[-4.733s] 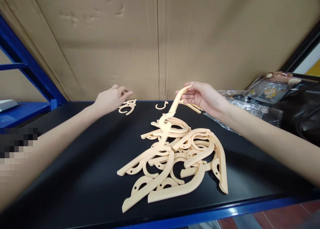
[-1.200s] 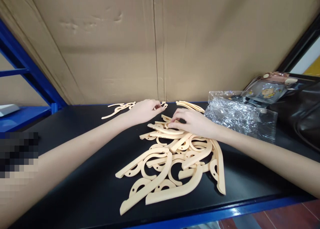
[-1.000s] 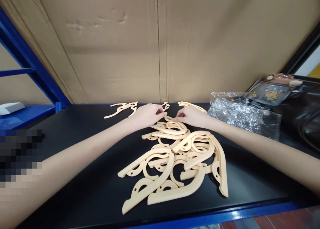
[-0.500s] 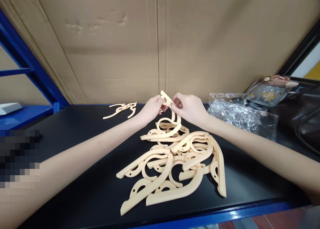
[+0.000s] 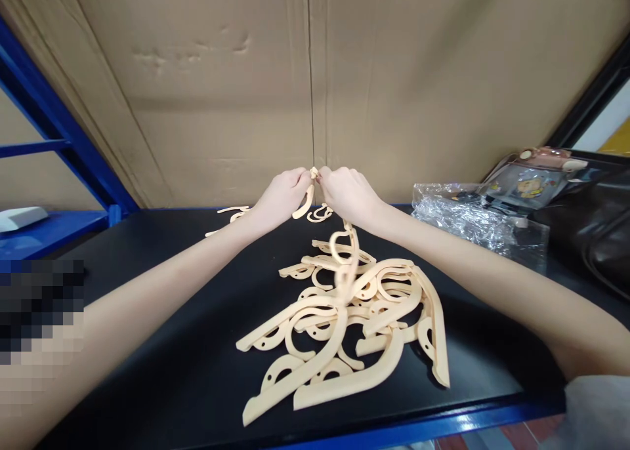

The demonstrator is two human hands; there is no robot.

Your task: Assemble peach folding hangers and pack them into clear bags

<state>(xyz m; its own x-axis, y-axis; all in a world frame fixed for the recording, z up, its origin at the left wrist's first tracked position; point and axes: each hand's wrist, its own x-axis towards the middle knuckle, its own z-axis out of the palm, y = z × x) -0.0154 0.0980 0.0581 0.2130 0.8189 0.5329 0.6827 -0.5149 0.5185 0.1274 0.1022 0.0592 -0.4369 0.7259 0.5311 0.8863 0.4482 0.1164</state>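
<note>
Above the far part of the table, my left hand (image 5: 283, 197) and my right hand (image 5: 350, 195) are closed, fingertips almost meeting. Between them is the small joint of a beige folding hanger (image 5: 304, 203), one curved arm hanging below my left fingers. My fingers cover most of it. Beneath my right hand, another beige hanger part with a hook (image 5: 347, 266) dangles, blurred; I cannot tell whether it joins the held hanger. In front lies a heap of beige folding hangers (image 5: 319, 351), with curved arms, round hooks and small holes.
More beige pieces (image 5: 319, 213) lie at the table's back edge, others (image 5: 235, 212) partly behind my left forearm. Crumpled clear plastic (image 5: 462, 224) and a dark bag (image 5: 590, 227) stand right. A cardboard wall (image 5: 221, 109) closes the back; a blue frame (image 5: 63, 142) rises left.
My hands have drawn level and a little higher, turning the hanger so that one arm hangs down. The hooked part under my right hand has swung toward the heap.
</note>
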